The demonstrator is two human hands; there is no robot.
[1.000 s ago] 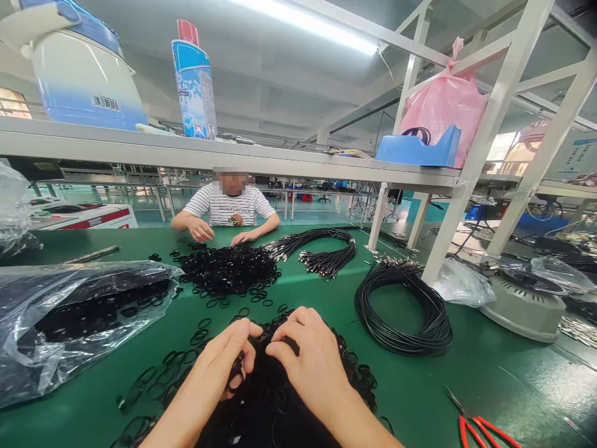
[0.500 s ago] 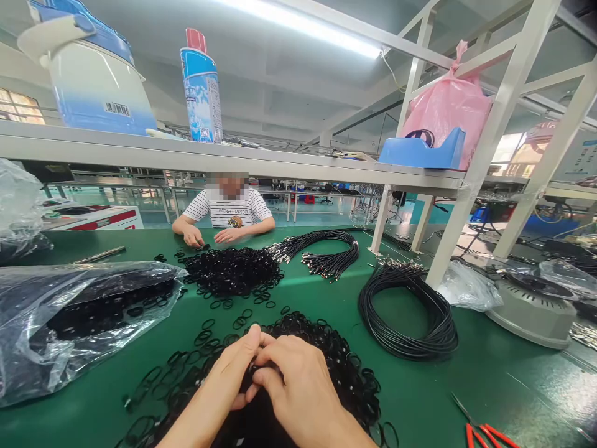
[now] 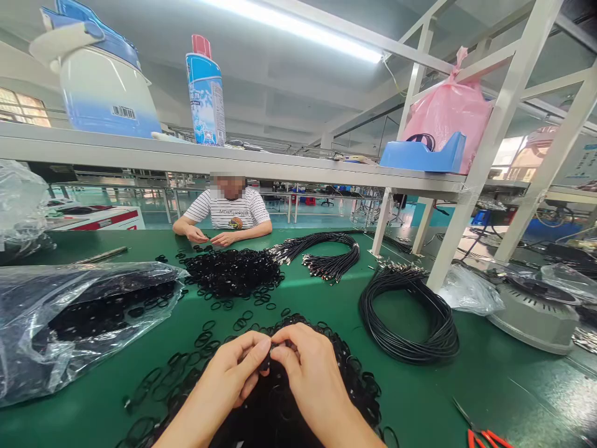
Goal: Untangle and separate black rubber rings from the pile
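Observation:
Over a heap of black rubber rings point(image 3: 347, 373) at the near edge of the green table point(image 3: 466, 398), my left hand point(image 3: 233, 373) and my right hand point(image 3: 310, 373) meet fingertip to fingertip. Both are closed in a pinch on a small black ring point(image 3: 267, 359) held between them. Loose rings lie scattered to the left of the heap. A coil of black cable point(image 3: 410, 317) lies to the right of my hands.
Across the table a person in a striped shirt point(image 3: 228, 211) handles a second pile of rings point(image 3: 233, 270). A clear bag of rings point(image 3: 69, 317) lies left. Cable bundle point(image 3: 326, 252), red-handled cutters point(image 3: 485, 435), grey round device point(image 3: 534, 314) and shelf posts stand right.
My hands have lifted slightly and drawn together into a fingertip pinch on one ring. The person opposite has brought both hands closer together.

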